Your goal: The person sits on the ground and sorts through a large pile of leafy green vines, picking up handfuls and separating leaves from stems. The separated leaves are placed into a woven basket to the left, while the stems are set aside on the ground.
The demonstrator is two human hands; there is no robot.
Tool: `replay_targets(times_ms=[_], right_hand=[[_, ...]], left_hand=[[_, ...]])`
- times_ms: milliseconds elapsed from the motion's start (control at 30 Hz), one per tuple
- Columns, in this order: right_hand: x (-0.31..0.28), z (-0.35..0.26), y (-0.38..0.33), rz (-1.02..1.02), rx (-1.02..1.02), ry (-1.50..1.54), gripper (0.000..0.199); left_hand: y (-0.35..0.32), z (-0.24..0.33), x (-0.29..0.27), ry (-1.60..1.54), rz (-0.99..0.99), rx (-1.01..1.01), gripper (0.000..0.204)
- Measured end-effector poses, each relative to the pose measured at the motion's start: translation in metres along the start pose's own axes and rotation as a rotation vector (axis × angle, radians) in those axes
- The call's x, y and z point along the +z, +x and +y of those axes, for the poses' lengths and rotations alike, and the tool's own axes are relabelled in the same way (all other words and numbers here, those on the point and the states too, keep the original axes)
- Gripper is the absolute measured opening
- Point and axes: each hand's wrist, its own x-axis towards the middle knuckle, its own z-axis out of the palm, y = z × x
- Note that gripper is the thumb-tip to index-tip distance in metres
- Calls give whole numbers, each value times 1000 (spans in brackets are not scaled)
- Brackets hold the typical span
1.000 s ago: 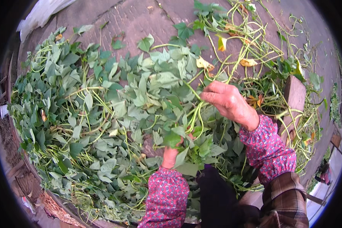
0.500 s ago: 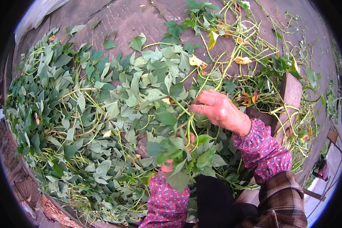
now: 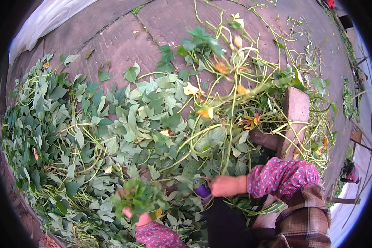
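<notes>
My left hand [image 3: 137,216], low and left of centre, is closed around a bunch of green leaves [image 3: 139,196], blurred by motion. Beneath it spreads a thick heap of cut sweet potato leaves [image 3: 130,120]. My right hand [image 3: 228,186] is low over the heap's near right side, fingers curled in. A thin stem runs toward its fingertips, but whether they hold it is unclear. Long, mostly bare vines [image 3: 231,99] stretch from the far tangle down toward this hand. A purple shoe [image 3: 202,191] shows beside its fingers.
A short wooden beam [image 3: 296,109] lies across the vine tangle at the right. Stone paving [image 3: 119,39] extends beyond the heap. White sheeting [image 3: 45,27] lies at the far left. Yellow leaves [image 3: 205,110] are scattered among the stems.
My left hand has moved left with the leaf bunch, away from the right hand. My right hand has come down and nearer to me. The long vines have shifted, and the view has tilted.
</notes>
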Motion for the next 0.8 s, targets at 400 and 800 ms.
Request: replay_targets(times_ms=[400, 800], right_hand=[[-218, 172, 3, 886, 731, -361, 20], [-218, 122, 12, 996, 458, 204, 22]], left_hand=[[-7, -26, 43, 17, -124, -135, 22], [-37, -40, 20, 127, -139, -277, 23]])
